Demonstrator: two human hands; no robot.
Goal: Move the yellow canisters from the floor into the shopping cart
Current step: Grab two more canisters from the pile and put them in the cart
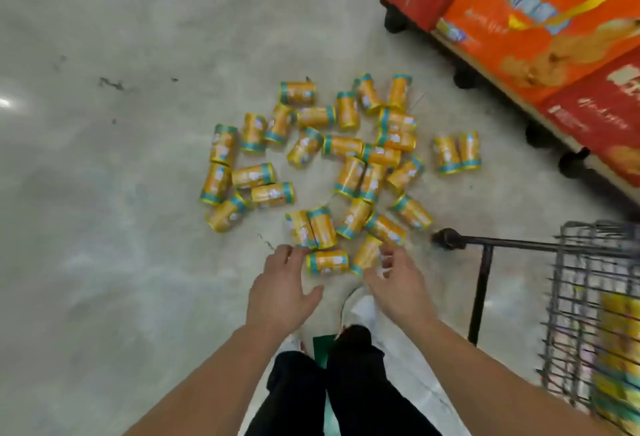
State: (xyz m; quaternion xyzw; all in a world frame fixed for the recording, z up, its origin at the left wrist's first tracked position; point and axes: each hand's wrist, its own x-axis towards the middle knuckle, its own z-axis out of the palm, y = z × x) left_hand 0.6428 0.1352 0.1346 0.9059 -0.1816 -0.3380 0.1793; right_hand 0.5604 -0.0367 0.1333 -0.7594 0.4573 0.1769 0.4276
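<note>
Several yellow canisters with teal rims (343, 148) lie scattered on the grey floor ahead of me. The nearest canister (327, 261) lies on its side between my two hands. My left hand (282, 292) is open, fingers spread, just left of it and touching nothing. My right hand (398, 283) is open too, its fingers beside a tilted canister (365, 255). The wire shopping cart (588, 300) stands at the right edge, with yellow canisters (620, 349) inside it.
A pallet display of orange and red boxes (540, 20) stands on black feet at the upper right. The cart's dark frame bar (502, 245) juts left toward the pile. My white shoe (360, 307) and dark trouser legs are directly below.
</note>
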